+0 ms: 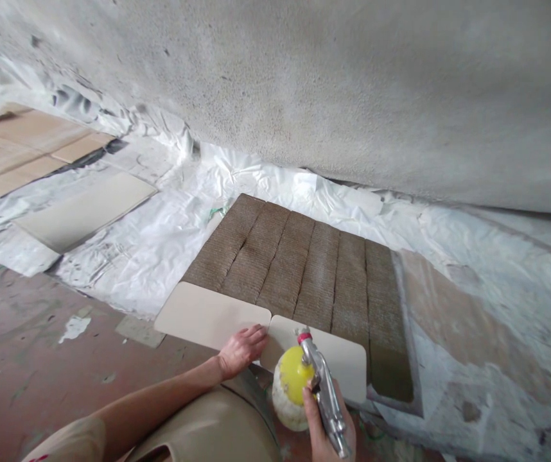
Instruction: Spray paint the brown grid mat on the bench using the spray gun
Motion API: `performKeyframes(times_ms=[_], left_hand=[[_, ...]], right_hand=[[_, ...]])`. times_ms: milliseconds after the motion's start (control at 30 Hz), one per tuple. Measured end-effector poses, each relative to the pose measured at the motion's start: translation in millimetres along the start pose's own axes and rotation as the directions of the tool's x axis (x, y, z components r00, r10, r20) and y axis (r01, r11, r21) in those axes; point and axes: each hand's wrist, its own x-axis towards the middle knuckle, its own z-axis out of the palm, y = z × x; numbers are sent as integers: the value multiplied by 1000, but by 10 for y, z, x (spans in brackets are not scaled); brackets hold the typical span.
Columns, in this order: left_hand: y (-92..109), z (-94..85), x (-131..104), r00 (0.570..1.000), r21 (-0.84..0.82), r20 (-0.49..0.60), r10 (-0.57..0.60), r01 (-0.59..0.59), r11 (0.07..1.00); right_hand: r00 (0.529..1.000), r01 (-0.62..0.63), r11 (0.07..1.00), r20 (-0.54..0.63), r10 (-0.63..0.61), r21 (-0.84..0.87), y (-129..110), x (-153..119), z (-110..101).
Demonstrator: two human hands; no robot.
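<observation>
My left hand [243, 350] rests at the inner end of a cream rounded panel [212, 314], its fingers bent onto the edge near the gap between two panels. In my right hand [331, 420] is a metal spray gun [322, 385] with a yellow-topped, whitish cup [291, 388] on its left side. The gun's nozzle points away from me, over the second cream panel [347, 359]. Both panels lie across the near ends of several brown ribbed strips [285, 256], set side by side. My left fingertips are partly hard to make out.
White plastic sheeting [140, 237] covers the floor along a rough grey wall [333, 83]. Flat brown cardboard [39, 138] and a pale board [87, 208] lie at the left. Reddish floor [25, 333] shows in front, with a white scrap [74, 327].
</observation>
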Motion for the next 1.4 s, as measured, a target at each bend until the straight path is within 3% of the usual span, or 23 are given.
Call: performKeyframes(times_ms=[267, 400, 567, 800, 1100, 1400], left_hand=[[-21, 16, -1, 999, -54, 37, -7, 9, 998], [-46, 46, -39, 999, -41, 35, 1, 0, 999], [-82, 48, -61, 998, -38, 55, 33, -31, 999], [-102, -18, -27, 996, -32, 75, 44, -42, 999], [-177, -1, -53, 994, -27, 16, 105, -105, 994], [-216, -54, -24, 992, -54, -13, 125, -126, 991]], right_hand=[[983, 68, 997, 174, -60, -40, 91, 34, 5], [998, -46, 999, 43, 47, -22, 195, 68, -67], [985, -144, 989, -92, 146, 29, 223, 116, -133], [982, -138, 990, -122, 142, 35, 142, 180, -186], [956, -148, 986, -245, 162, 73, 223, 124, -33], [946, -119, 992, -301, 124, 37, -162, 342, -199]])
